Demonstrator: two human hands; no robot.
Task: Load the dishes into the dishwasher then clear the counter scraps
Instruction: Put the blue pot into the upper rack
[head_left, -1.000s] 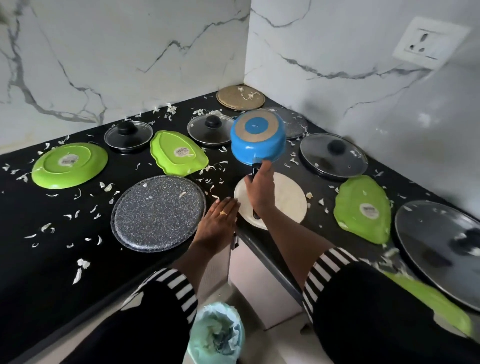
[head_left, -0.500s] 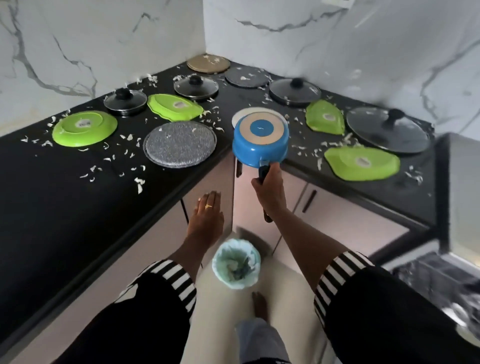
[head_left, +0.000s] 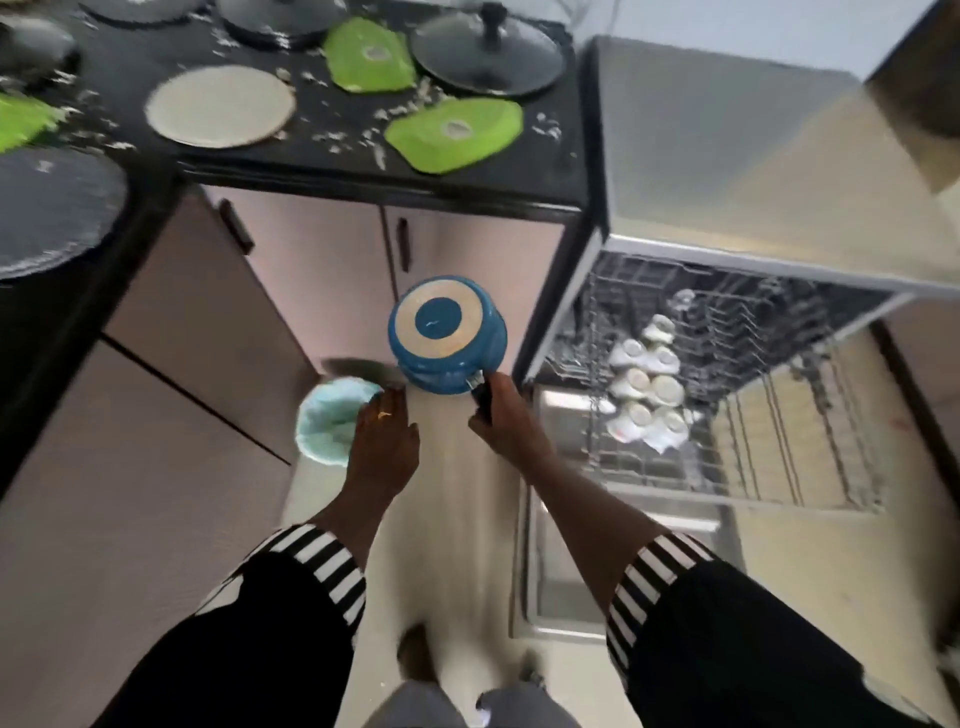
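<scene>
right hand (head_left: 506, 421) fingers curl round the handle of the blue pot (head_left: 447, 332), held upside down in the air beside the open dishwasher (head_left: 727, 364); left hand (head_left: 384, 441) fingers loose, empty. plates (head_left: 454, 132), lids (head_left: 488, 52) and scraps (head_left: 337, 137) are left on the tabletop (head_left: 337, 169).

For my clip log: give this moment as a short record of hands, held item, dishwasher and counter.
Right hand: grips the blue pot by its handle, bottom toward the camera
Left hand: open, holds nothing
Dishwasher: open, rack pulled out, white cups in it
Counter: green plates, lids, scraps on it
</scene>
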